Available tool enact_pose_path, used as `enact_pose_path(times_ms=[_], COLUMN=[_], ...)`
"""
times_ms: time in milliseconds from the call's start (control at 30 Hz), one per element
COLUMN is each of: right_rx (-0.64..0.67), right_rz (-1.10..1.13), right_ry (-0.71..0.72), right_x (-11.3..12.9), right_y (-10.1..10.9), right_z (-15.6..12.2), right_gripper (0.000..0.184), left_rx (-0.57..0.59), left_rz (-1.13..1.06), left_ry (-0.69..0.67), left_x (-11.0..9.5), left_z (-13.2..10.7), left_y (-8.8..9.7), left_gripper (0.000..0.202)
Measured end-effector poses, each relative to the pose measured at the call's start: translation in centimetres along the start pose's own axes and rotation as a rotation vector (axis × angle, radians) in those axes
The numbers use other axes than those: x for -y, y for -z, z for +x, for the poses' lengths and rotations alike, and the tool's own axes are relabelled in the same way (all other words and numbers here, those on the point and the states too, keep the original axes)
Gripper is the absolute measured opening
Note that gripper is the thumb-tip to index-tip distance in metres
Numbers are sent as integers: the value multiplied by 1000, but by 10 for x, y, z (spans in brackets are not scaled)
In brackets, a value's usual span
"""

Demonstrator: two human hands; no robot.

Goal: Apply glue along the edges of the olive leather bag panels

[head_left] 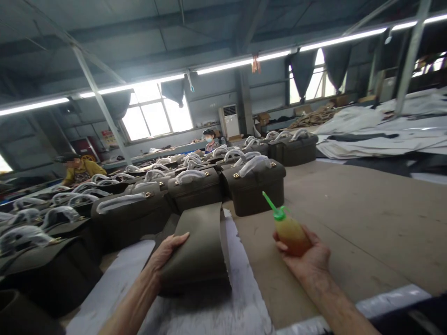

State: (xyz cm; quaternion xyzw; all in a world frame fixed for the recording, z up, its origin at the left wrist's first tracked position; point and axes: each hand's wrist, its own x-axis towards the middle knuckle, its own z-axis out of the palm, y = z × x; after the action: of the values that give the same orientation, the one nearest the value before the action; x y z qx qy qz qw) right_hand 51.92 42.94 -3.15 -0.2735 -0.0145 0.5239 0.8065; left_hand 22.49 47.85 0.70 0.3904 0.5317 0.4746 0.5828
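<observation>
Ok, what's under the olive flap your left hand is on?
White paper shows beneath the olive flap, over the brown table. The left hand rests on its edge; anything directly beneath is covered.

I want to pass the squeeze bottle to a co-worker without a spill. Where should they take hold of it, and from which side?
Grip the bottle on its upper body, just under the green cap, coming from above and the far side. The right hand cups the lower body from below, so only the top is free, and the thin nozzle tilts up to the left, too slim to hold.

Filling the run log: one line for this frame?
left hand: flat on olive bag panel | right hand: holds glue bottle, green nozzle up | table
</observation>
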Motion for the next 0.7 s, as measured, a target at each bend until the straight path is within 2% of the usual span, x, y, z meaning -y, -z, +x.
enact_pose_path(times_ms=[133, 233, 333, 533, 633, 700], right_rx=[15, 25, 26, -44, -76, -86], right_rz=[-59, -127, -231, -431, -439, -423], right_ry=[40, 111, 215, 430, 421, 403], right_x=[-1, -1, 3, 26, 36, 39], right_y=[1, 2, 5, 17, 16, 12], right_z=[0, -6, -18, -39, -50, -59], right_gripper=[23, 26, 34, 52, 51, 50], left_rx=[-69, -60, -7, -57, -20, -59], left_rz=[-250, -263, -217, -189, -289, -328], left_ry=[22, 71, 109, 155, 119, 107], left_x=[38, 51, 50, 42, 34, 18], left_z=[-23, -28, -27, -30, -31, -34], left_y=[18, 24, 20, 14, 28, 44], left_gripper=[27, 32, 37, 48, 57, 56])
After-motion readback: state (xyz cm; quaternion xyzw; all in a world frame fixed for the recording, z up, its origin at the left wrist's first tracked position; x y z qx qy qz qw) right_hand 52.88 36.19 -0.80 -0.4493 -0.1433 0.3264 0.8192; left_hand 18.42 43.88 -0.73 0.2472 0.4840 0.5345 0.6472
